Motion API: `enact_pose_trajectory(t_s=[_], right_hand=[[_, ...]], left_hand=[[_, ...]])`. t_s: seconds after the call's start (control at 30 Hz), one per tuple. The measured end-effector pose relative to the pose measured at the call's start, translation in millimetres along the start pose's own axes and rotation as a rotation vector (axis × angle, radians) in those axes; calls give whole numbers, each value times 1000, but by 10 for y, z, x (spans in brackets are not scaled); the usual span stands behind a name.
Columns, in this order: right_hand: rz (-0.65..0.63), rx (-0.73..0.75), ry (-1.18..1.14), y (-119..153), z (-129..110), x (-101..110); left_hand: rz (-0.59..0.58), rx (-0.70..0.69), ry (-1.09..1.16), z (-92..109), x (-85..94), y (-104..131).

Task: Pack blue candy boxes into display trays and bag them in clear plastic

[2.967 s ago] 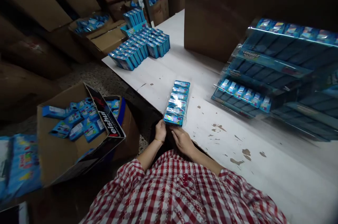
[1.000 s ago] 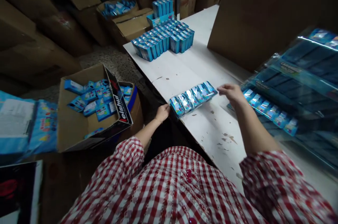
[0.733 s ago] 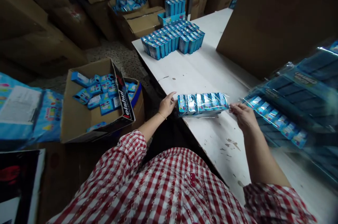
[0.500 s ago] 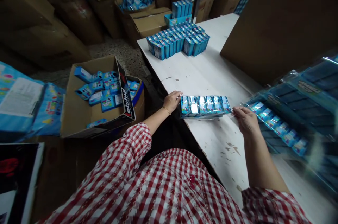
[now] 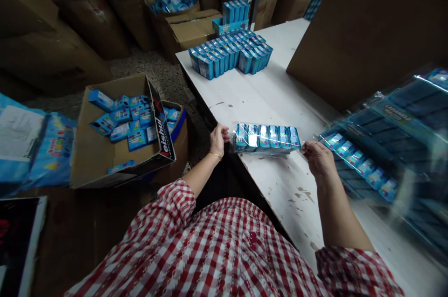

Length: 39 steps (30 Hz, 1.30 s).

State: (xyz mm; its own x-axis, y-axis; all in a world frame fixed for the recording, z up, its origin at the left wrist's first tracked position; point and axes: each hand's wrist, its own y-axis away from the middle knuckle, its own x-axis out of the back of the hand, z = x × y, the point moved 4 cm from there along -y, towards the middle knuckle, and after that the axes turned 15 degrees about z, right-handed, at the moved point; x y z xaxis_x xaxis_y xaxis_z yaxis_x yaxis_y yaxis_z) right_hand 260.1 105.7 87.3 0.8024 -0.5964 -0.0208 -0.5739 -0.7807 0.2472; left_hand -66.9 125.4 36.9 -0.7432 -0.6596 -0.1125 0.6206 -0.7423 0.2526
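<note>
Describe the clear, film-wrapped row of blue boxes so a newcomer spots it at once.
Find the long, brown-flecked white table. At its near edge, between the person's left hand and right hand, is the film-wrapped row of six small blue boxes. Its single row sets it apart from the large blue-box cluster beyond.

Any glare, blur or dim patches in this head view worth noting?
Head view, centre: bright glare on the wrapped row of blue boxes; head view, right: the wrapped displays look smeared; head view, upper left: brown cartons sit in dim shadow, while the white tabletop is brighter.
</note>
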Motion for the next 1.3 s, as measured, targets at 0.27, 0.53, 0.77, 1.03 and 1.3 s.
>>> enact_pose_trajectory(t_s=[0.27,0.53,0.77,1.03,1.3], right_hand=[[7,61,47,-87,-40,-86],[11,118,127,-60,-170,-202],[3,329,95,160,-999,-33],[421,851,156,483,-2989,1101],[848,886,487,188,-3748,2087]], left_hand=[[-267,88,25,381,-3,272],[-330,106,-145,536,-26,250],[-350,-121,-136,1252,-484,313],[-674,-587,34,2745,-2225,1206],[-787,-643,-115,3044,-3787,2204]])
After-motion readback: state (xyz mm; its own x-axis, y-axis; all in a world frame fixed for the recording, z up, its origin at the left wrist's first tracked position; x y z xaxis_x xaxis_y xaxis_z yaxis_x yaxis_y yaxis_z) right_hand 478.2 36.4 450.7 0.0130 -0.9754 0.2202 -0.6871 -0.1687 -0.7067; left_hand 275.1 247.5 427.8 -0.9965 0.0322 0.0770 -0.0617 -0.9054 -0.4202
